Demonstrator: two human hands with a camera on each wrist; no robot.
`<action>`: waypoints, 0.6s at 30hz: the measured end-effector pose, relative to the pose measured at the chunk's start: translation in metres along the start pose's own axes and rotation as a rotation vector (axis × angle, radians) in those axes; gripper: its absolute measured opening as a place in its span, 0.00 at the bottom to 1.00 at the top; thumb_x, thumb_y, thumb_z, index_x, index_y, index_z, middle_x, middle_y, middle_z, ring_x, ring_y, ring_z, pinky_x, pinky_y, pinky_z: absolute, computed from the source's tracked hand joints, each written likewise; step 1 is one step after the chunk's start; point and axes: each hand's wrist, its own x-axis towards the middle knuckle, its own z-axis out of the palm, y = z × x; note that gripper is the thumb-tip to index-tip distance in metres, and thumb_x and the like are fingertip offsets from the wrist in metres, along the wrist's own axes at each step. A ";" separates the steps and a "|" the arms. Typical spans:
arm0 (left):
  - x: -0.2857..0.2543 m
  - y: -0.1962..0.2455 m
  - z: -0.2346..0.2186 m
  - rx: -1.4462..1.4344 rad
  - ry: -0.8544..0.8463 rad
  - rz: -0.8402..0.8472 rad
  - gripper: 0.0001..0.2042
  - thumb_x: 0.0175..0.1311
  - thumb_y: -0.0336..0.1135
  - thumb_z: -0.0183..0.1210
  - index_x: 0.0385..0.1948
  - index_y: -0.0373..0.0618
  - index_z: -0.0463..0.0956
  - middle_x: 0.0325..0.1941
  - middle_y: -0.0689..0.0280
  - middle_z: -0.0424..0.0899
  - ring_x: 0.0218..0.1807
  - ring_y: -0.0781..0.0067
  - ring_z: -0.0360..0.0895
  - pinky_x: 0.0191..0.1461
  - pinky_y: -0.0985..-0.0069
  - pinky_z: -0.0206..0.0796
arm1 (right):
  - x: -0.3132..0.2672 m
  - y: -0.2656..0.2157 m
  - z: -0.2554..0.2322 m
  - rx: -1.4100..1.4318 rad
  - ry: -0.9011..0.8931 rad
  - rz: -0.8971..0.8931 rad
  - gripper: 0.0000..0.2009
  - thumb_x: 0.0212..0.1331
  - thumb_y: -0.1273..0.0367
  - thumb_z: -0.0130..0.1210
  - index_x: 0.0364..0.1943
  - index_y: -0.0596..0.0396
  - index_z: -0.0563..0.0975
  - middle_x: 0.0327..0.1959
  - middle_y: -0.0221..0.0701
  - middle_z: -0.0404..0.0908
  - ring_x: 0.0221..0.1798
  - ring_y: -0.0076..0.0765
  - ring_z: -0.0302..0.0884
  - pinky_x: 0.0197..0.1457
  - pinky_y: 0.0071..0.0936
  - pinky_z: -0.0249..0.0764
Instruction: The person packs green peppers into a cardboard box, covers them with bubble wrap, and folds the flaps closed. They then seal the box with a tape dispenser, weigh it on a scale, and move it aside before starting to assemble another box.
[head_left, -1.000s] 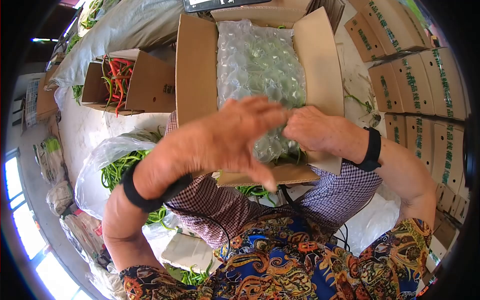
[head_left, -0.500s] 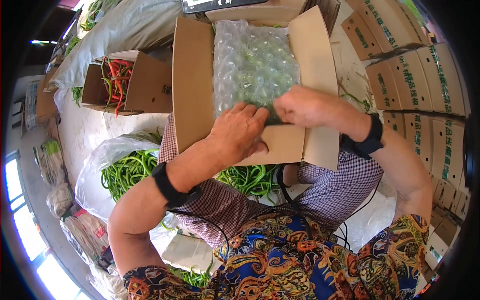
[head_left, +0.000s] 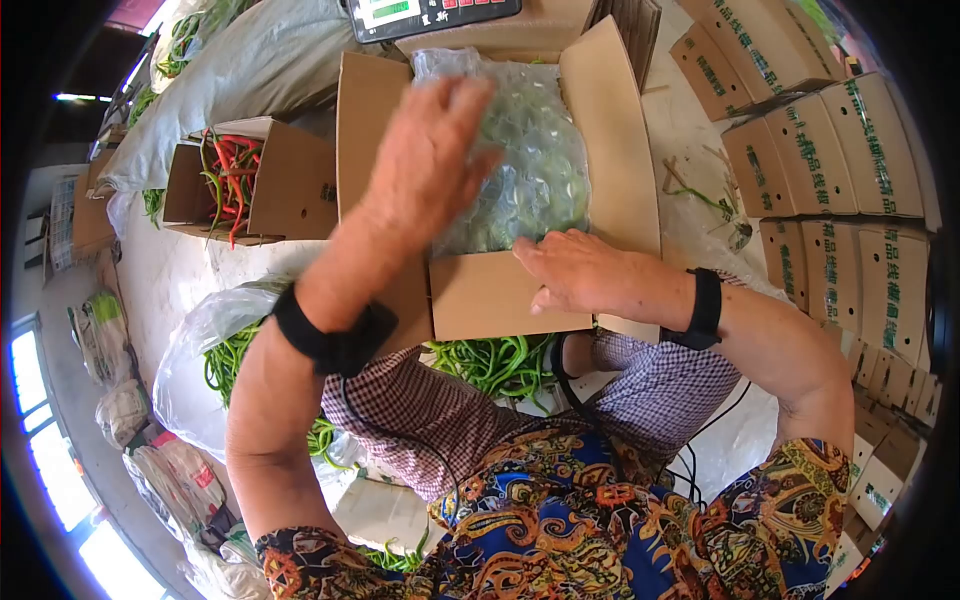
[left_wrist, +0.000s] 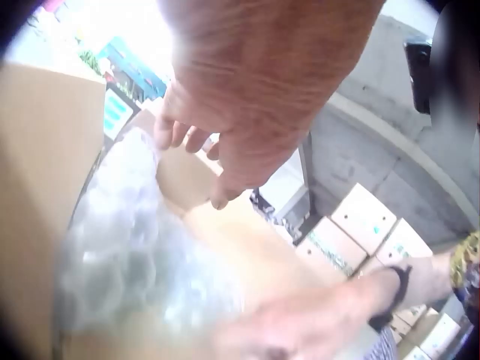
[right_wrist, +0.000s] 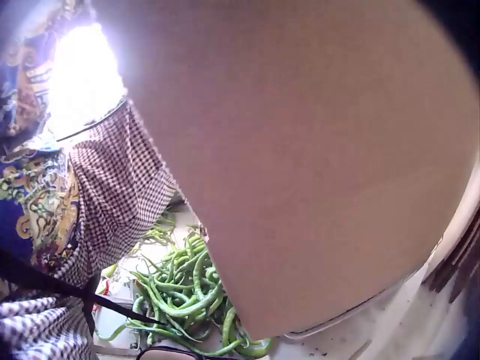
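In the head view an open cardboard box [head_left: 510, 292] stands before the person, with bubble wrap [head_left: 535, 150] lying over green contents. The left hand [head_left: 425, 150] is raised above the wrap's left side, fingers spread and blurred, holding nothing. The left wrist view shows that hand [left_wrist: 240, 97] over the bubble wrap [left_wrist: 127, 247], fingers hanging loosely bent. The right hand [head_left: 580, 270] rests at the wrap's near edge by the front flap, fingers relaxed. In the right wrist view a cardboard flap [right_wrist: 315, 165] fills most of the picture and the hand is hidden.
A box of red peppers [head_left: 290, 185] stands at the left. Green peppers [head_left: 495, 365] lie below the box, and others fill a plastic bag [head_left: 185, 350]. A scale [head_left: 430, 12] is beyond the box. Printed cartons [head_left: 830, 165] are stacked at the right.
The left hand came down to the wrap's near edge, then lifted up and away. The near flap now shows fully, and the right hand has moved slightly nearer the body, its fingers less curled.
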 end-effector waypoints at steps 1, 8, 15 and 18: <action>0.018 -0.007 -0.008 0.035 0.078 -0.003 0.33 0.55 0.36 0.68 0.63 0.45 0.65 0.59 0.51 0.72 0.61 0.45 0.67 0.63 0.59 0.62 | -0.001 0.002 -0.005 0.025 -0.044 -0.015 0.28 0.50 0.63 0.68 0.48 0.65 0.67 0.35 0.49 0.78 0.40 0.59 0.78 0.45 0.50 0.74; 0.078 -0.067 0.016 0.334 -0.057 -0.112 0.38 0.56 0.48 0.67 0.68 0.50 0.60 0.59 0.56 0.74 0.62 0.51 0.68 0.60 0.47 0.58 | 0.008 -0.001 -0.009 0.019 -0.134 0.044 0.30 0.47 0.64 0.70 0.50 0.67 0.68 0.35 0.50 0.80 0.44 0.59 0.80 0.46 0.50 0.76; 0.065 -0.060 0.023 -0.026 -0.501 -0.177 0.39 0.56 0.62 0.63 0.64 0.46 0.65 0.61 0.55 0.73 0.66 0.53 0.67 0.59 0.48 0.60 | 0.009 0.000 -0.006 0.017 -0.179 0.030 0.34 0.51 0.61 0.67 0.56 0.67 0.65 0.36 0.48 0.79 0.49 0.55 0.76 0.51 0.48 0.73; 0.019 -0.037 0.033 0.006 -0.553 -0.015 0.58 0.37 0.71 0.69 0.70 0.44 0.57 0.78 0.51 0.50 0.78 0.43 0.45 0.70 0.42 0.51 | 0.011 0.005 -0.006 0.042 -0.161 0.032 0.30 0.51 0.61 0.68 0.53 0.65 0.69 0.37 0.47 0.80 0.48 0.55 0.78 0.49 0.48 0.74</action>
